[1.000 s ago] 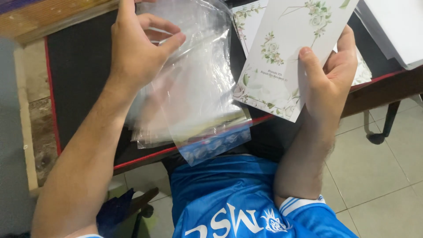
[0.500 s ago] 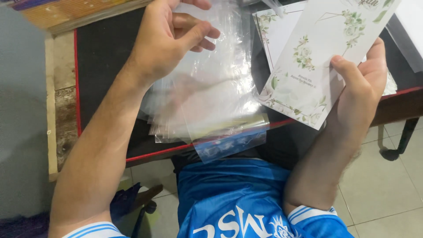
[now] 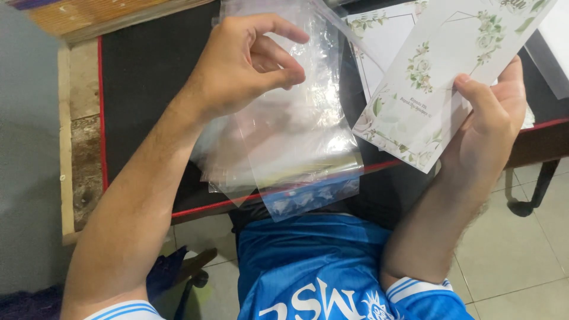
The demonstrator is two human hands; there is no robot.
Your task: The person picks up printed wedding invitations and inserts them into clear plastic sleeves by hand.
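Note:
My left hand (image 3: 243, 62) pinches the top sheet of a stack of clear plastic sleeves (image 3: 296, 142) lying on a black desk mat (image 3: 148, 77). The stack hangs over the desk's front edge above my lap. My right hand (image 3: 492, 118) holds a white card with green floral print (image 3: 438, 77), tilted, thumb on its face. Under and behind it, more floral cards (image 3: 379, 41) lie on the mat.
The mat has a red border and sits on a worn wooden desk (image 3: 77, 142). A wooden board (image 3: 101, 15) lies at the far left. My blue shirt (image 3: 320, 266) fills the foreground. Tiled floor (image 3: 521, 255) and a chair base (image 3: 527, 201) show at right.
My left hand has curled its fingers and pinched a sleeve at the top of the stack. My right hand keeps holding the card; the view has shifted slightly left.

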